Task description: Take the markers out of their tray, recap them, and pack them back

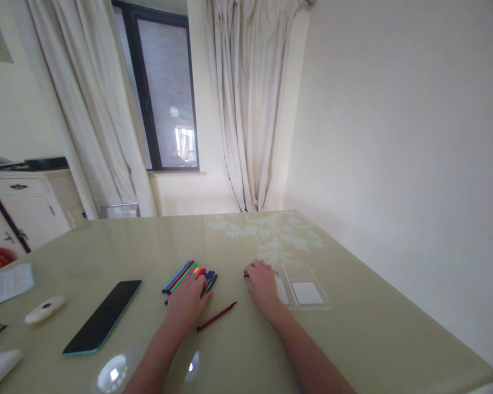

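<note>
My left hand [187, 300] lies over a bunch of colored markers [179, 278], its thumb apart and its fingers spread on top of them; part of the bunch is hidden. Between my hands a dark red marker [217, 317] lies alone on the table, its thin dark tip pointing away to the right. My right hand [263, 283] is closed, fingers curled down at the tabletop; a small dark red bit shows at its fingertips, too little to name. Just right of that hand lies an open clear plastic case [326, 302] with a white card [307, 293] in it, partly covered by the hand.
A black-screened phone [103, 317] lies left of the markers. Beyond it are a white oval object [45, 310], a pale cloth or packet [8, 284] and a white object [0, 368] at the left edge. The glossy table [378, 339] reaches toward the wall on the right.
</note>
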Motion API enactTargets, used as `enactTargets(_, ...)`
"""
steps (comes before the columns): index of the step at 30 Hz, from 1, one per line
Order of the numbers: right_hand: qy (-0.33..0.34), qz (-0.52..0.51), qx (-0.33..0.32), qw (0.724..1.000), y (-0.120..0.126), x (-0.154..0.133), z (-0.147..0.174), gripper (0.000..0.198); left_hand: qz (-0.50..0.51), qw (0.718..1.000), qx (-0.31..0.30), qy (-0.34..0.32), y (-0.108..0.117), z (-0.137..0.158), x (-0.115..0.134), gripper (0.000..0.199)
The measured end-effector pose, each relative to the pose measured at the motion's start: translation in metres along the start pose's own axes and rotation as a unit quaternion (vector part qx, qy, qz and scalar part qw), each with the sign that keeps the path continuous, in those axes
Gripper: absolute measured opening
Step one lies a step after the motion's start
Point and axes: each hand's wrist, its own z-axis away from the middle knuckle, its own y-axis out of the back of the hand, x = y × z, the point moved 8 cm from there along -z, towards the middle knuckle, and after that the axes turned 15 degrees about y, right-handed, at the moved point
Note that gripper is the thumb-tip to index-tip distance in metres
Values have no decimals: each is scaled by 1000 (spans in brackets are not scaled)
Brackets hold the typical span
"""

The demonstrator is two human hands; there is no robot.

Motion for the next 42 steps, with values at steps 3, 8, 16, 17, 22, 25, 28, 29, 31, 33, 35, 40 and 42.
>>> enactTargets(3, 11, -65, 31, 997, 4, -6, 3, 25, -10, 1000, -18, -15, -5, 2, 2, 9)
enactTargets(8, 121, -152, 31, 981, 8, -35, 1, 28, 71, 993, -29, -92, 1, 12, 31, 17)
enactTargets(16, 161, -115, 65, 978, 31, -6, 3, 24, 75, 993, -47, -76, 0, 5, 25, 35)
enactTargets(17, 126, -122, 98, 980, 39, 12, 5, 24, 70, 995, -31, -65, 4, 2, 17, 35)
enactTargets(22, -4, -141, 197, 970, 53, 69, 18, 24, 76, 995, -14, -71, 12, -4, 1, 31)
enactTargets(25, 5, -141, 133, 981, 37, 50, 13, 21, 57, 988, -55, -134, 5, 6, 20, 31)
enactTargets(28, 20, -120, 49, 991, 20, 23, 8, 16, 41, 986, -67, -149, -1, 12, 31, 28)
enactTargets(29, 20, -110, 28, 993, 16, 17, 7, 14, 43, 986, -69, -148, -2, 13, 31, 26)
enactTargets(31, 21, -91, -1, 996, 12, 9, 7, 11, 49, 986, -80, -139, -4, 14, 30, 20)
enactTargets(33, 26, -75, -20, 997, 9, 5, 8, 10, 55, 985, -96, -130, -5, 13, 27, 18)
enactTargets(35, 26, -57, -27, 998, 8, 5, 8, 9, 63, 986, -103, -117, -6, 12, 24, 20)
enactTargets(40, 15, -38, -7, 999, 8, 5, 8, 11, 42, 999, 10, -28, 4, 4, 8, 19)
enactTargets(42, 23, -49, 8, 999, 8, 2, 7, 13, 10, 999, 33, -2, 3, 2, 1, 13)
